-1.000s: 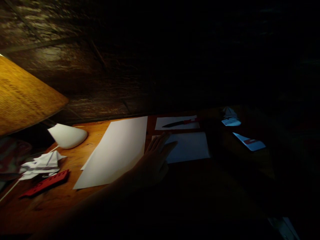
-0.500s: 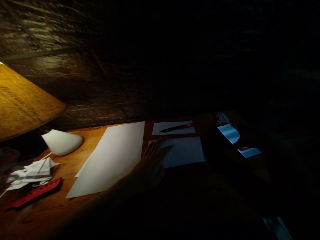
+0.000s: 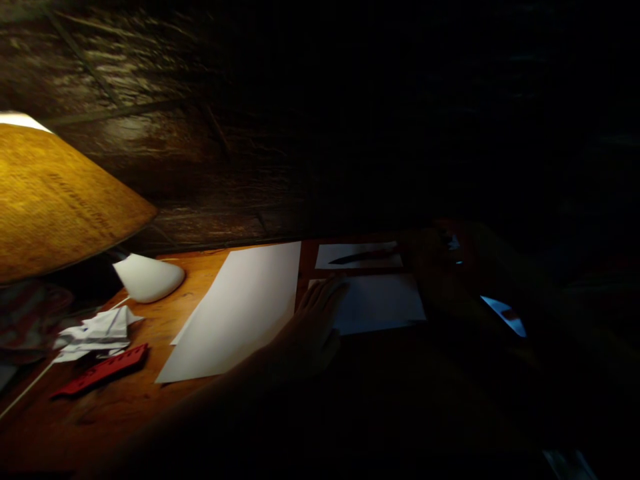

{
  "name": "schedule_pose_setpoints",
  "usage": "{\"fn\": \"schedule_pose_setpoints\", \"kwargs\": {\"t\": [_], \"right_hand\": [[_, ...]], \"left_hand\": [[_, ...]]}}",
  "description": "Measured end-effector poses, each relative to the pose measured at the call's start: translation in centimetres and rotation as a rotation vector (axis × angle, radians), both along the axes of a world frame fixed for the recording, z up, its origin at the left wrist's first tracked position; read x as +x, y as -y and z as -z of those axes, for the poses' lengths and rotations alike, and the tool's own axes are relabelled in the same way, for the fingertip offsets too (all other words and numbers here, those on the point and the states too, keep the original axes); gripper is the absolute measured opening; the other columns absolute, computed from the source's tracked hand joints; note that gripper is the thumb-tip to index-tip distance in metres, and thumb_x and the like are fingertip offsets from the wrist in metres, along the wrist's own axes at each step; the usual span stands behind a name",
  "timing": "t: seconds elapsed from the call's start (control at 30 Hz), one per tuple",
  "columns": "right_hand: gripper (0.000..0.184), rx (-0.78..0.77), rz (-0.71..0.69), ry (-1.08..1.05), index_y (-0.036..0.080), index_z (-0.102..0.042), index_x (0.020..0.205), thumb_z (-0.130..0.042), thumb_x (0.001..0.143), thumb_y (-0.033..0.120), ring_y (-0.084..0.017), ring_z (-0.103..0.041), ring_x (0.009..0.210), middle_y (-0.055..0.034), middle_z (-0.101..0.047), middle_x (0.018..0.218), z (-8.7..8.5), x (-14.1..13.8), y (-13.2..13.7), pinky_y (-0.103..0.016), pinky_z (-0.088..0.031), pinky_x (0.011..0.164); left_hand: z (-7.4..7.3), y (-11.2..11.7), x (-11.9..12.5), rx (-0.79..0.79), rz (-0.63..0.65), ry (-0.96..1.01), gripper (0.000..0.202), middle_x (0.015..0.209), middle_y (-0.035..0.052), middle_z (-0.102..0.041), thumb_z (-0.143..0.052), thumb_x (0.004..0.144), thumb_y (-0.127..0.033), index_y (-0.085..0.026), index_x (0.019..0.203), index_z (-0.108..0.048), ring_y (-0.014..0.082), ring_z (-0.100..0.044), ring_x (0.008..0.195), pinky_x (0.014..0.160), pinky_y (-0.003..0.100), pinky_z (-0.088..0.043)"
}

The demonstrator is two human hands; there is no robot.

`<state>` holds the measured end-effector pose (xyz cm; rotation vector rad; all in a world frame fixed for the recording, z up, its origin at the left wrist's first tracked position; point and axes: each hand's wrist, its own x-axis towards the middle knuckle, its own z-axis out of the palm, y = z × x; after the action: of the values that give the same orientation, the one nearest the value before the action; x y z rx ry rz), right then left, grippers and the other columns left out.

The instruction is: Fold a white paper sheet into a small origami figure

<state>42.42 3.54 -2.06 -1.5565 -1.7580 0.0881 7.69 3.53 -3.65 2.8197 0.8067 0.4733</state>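
My left hand lies flat on a white sheet of paper, fingers stretched out. Behind that sheet, a knife with a dark blade rests on a smaller piece of paper. Larger white sheets lie just left of the hand. On the right, a glowing phone screen shows only in part, with a dark shape covering the rest. That shape may be my right hand, but darkness hides its outline and fingers.
A lamp with a yellow-brown shade and white base stands at the left. Near it lie a crumpled paper, a red slotted object and a cord on the wooden table. A rough wall rises behind.
The view has shifted, so the table's things appear farther right. Much of the lit phone screen is now covered by the dark shape. My left hand stays on the paper.
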Motion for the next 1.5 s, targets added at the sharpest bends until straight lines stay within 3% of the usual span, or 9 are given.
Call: {"fn": "schedule_pose_setpoints", "kwargs": {"t": [0.1, 0.17, 0.27, 0.4, 0.57, 0.77, 1.0, 1.5], "right_hand": [[0.081, 0.014, -0.309, 0.272, 0.024, -0.037, 0.155, -0.063, 0.088, 0.061, -0.038, -0.042, 0.145, -0.0151, -0.041, 0.161, -0.5, -2.9, 0.9, -0.059, -0.04, 0.114], [0.08, -0.012, -0.388, 0.39, 0.023, -0.037, 0.155, -0.062, 0.089, 0.061, -0.038, -0.043, 0.144, -0.015, -0.042, 0.161, -0.5, -4.8, 1.3, -0.06, -0.038, 0.116], [0.078, -0.068, -0.404, 0.439, 0.022, -0.041, 0.153, -0.061, 0.09, 0.061, -0.039, -0.048, 0.14, -0.0171, -0.048, 0.156, 0.1, -6.0, 1.4, -0.062, -0.039, 0.113], [0.082, -0.155, -0.434, 0.403, 0.018, -0.036, 0.157, -0.068, 0.086, 0.046, -0.039, -0.051, 0.138, -0.0196, -0.049, 0.154, 1.5, -5.0, 1.2, -0.061, -0.044, 0.11], [0.076, -0.194, -0.549, 0.32, 0.023, -0.041, 0.155, -0.067, 0.088, 0.048, -0.035, -0.045, 0.144, -0.014, -0.046, 0.159, 2.6, -3.7, 0.8, -0.058, -0.04, 0.116], [0.079, -0.209, -0.565, 0.302, 0.033, -0.043, 0.154, -0.073, 0.083, 0.049, -0.036, -0.047, 0.142, -0.0082, -0.047, 0.159, 1.6, -3.1, 0.5, -0.061, -0.04, 0.114], [0.068, -0.22, -0.64, 0.293, 0.039, -0.046, 0.151, -0.07, 0.087, 0.047, -0.032, -0.056, 0.133, -0.0035, -0.055, 0.15, -0.3, -3.6, 1.0, -0.055, -0.047, 0.109], [0.069, -0.339, -0.629, 0.19, 0.031, -0.049, 0.149, -0.071, 0.086, 0.048, -0.03, -0.055, 0.134, -0.0064, -0.056, 0.15, -0.1, -3.3, 1.2, -0.051, -0.045, 0.11]], "left_hand": [[0.1, -0.2, -0.1, 0.022, -0.002, -0.035, 0.098, 0.169, 0.0141, -0.016, -0.054, 0.073, -0.009, -0.021, 0.161, -0.012, 0.0381, -0.014, 0.156, 0.123, 0.067, -0.019], [0.1, -0.2, -0.1, 0.024, -0.001, -0.057, 0.096, 0.17, 0.0126, -0.015, -0.054, 0.073, -0.009, -0.022, 0.16, -0.017, 0.0384, -0.013, 0.156, 0.124, 0.068, -0.018], [0.1, -0.2, -0.1, 0.02, -0.008, -0.066, 0.094, 0.17, 0.012, -0.012, -0.055, 0.072, -0.008, -0.023, 0.159, -0.021, 0.0399, -0.01, 0.156, 0.123, 0.069, -0.018], [-0.2, -0.2, -0.3, 0.03, -0.031, -0.058, 0.095, 0.17, 0.0164, -0.006, -0.058, 0.075, -0.011, -0.02, 0.16, -0.016, 0.0425, -0.005, 0.157, 0.123, 0.069, -0.017], [-1.0, 0.1, -0.4, 0.031, -0.031, -0.067, 0.089, 0.168, 0.0179, -0.015, -0.058, 0.081, -0.015, -0.021, 0.159, -0.014, 0.0415, -0.011, 0.156, 0.123, 0.069, -0.017], [-1.1, 0.0, -0.4, 0.045, -0.006, -0.052, 0.083, 0.16, 0.0183, -0.028, -0.06, 0.08, -0.016, -0.019, 0.155, -0.024, 0.0406, -0.025, 0.15, 0.123, 0.068, -0.02], [-1.2, -0.2, -0.3, 0.021, 0.028, -0.027, 0.08, 0.158, 0.0176, -0.03, -0.06, 0.081, -0.016, -0.02, 0.154, -0.026, 0.0404, -0.031, 0.146, 0.118, 0.066, -0.032], [-0.8, 0.3, 0.1, 0.008, 0.021, -0.085, 0.076, 0.163, 0.0196, -0.025, -0.052, 0.082, -0.01, -0.015, 0.154, -0.025, 0.0382, -0.027, 0.151, 0.123, 0.063, -0.027]]}}
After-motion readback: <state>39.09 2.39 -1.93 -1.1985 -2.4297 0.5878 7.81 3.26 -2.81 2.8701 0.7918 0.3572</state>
